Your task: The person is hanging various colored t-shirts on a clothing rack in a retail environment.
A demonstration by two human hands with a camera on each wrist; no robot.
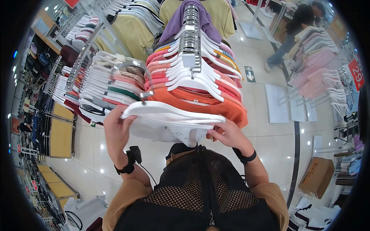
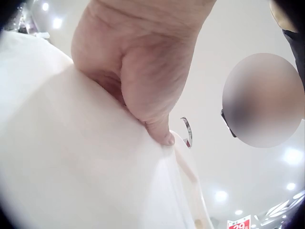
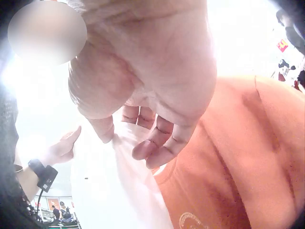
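Note:
A white T-shirt [image 1: 154, 129] on a white hanger [image 1: 169, 110] is held level in front of the body in the head view. My left hand [image 1: 116, 127] grips its left shoulder end, thumb on the near side. In the left wrist view that thumb [image 2: 162, 132] presses the white fabric at the hanger's edge. At the other end, my right hand [image 1: 233, 135] pinches the right shoulder; its curled fingers [image 3: 164, 150] show against the cloth in the right wrist view. The hanger's metal hook [image 1: 148, 73] points up and away. Just beyond hangs an orange shirt [image 1: 233, 111].
A rail [image 1: 190, 34] of white hangers with coral, orange and other shirts runs straight ahead. More hanging clothes [image 1: 111, 82] stand at left, pink garments [image 1: 316, 77] at right. A cardboard box [image 1: 317, 177] lies on the tiled floor; a person [image 1: 298, 27] is at the back right.

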